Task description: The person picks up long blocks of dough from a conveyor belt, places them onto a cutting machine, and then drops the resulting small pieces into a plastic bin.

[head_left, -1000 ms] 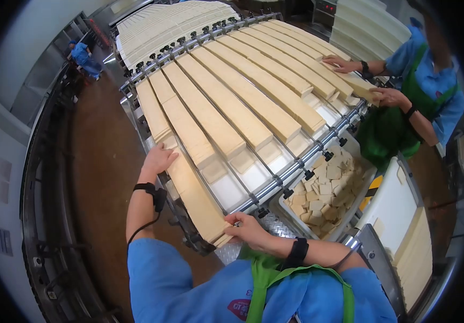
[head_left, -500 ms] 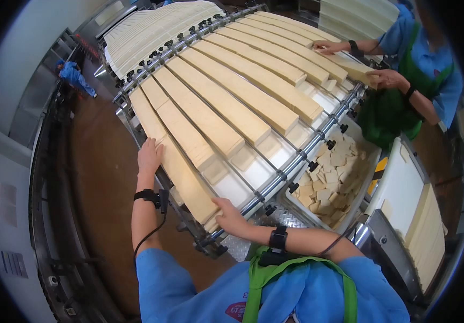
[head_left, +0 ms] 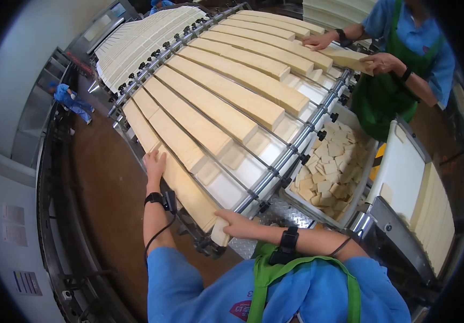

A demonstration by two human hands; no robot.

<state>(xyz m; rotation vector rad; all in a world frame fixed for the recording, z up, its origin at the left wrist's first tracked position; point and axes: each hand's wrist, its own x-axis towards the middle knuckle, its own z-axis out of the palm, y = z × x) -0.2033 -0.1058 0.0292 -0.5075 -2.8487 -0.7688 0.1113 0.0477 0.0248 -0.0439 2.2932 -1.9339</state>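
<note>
Along the near left edge of the rail-topped table lies a pale yellow stacked strip (head_left: 187, 188), long and flat-sided. My left hand (head_left: 155, 163) grips its far end, where a break parts it from the piece beyond (head_left: 139, 124). At the near end, my right hand (head_left: 235, 224) has its fingers round the strip's corner, beside the pale end face (head_left: 220, 233). Both hands are closed on this strip; its underside is hidden. More long strips (head_left: 210, 110) lie side by side to the right, separated by thin metal rods.
A metal rail (head_left: 275, 171) with black knobs crosses the table's front. Below it stands a bin (head_left: 362, 207) of cut square pieces. A co-worker in a green apron (head_left: 385, 102) holds another strip (head_left: 345, 57) at the right. A white slanted conveyor (head_left: 399, 161) stands lower right.
The gripped strip has shifted towards me, and a break now shows by my left hand. The near end face has turned into view. The co-worker's strip has moved slightly; the whole view has shifted.
</note>
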